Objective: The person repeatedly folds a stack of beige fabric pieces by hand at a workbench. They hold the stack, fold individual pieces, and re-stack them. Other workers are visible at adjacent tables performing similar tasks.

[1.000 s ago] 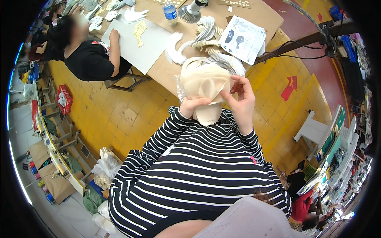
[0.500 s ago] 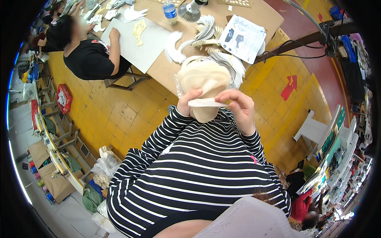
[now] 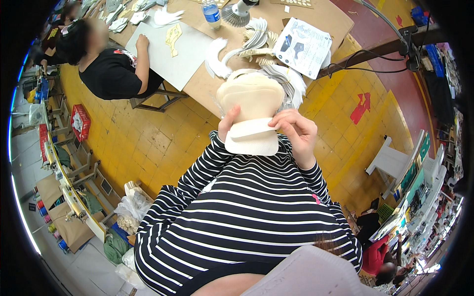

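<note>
My left hand (image 3: 228, 126) clasps the left edge of the cream stack (image 3: 251, 98) (fingers hidden, thumb showing). My right hand (image 3: 295, 132), at its right, pinches the end of a pale flap (image 3: 251, 128) between thumb and fingertips. Beyond is the worktop (image 3: 203, 92).
</note>
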Demonstrator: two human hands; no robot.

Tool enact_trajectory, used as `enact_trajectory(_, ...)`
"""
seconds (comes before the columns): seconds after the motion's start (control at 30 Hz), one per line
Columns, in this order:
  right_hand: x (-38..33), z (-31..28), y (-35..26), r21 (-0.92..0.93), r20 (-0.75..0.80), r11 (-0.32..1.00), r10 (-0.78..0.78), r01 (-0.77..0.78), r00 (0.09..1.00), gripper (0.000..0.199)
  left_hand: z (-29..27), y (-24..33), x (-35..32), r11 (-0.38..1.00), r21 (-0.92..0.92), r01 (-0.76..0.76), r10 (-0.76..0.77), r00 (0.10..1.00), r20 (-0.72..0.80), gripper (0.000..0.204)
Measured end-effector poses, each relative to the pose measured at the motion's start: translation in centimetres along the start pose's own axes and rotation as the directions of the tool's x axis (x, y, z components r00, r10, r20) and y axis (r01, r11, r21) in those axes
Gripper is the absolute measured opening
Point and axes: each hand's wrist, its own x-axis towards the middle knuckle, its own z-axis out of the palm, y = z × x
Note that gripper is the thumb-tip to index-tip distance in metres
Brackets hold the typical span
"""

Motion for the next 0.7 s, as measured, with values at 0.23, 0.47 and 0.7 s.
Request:
enact_trajectory(0.23, 0.3, 1.6, -0.4, 0.259, -0.157, 0.935, 0.29, -0.244, 0.944, 0.017, -0.9, 0.0, 0.7, 0.965, 0.245, -0.099, 0.097, 0.995, 0.018, 0.052)
enact_trajectory(0.47, 0.2, 1.2, 0.2, -0.109, -0.182, 0.993, 0.025, -0.045, 0.983, 0.007, 1.0, -0.2, -0.2, 0.994, 0.049, -0.1, 0.106, 0.986, -0.13, 0.049)
enact_trajectory(0.7, 0.1, 1.5, -0.4, 0.184, -0.163, 0.96, 0.242, -0.211, 0.957, 0.018, 0.3, 0.5, 0.1, 0.897, 0.43, -0.105, 0.134, 0.99, -0.039, 0.049)
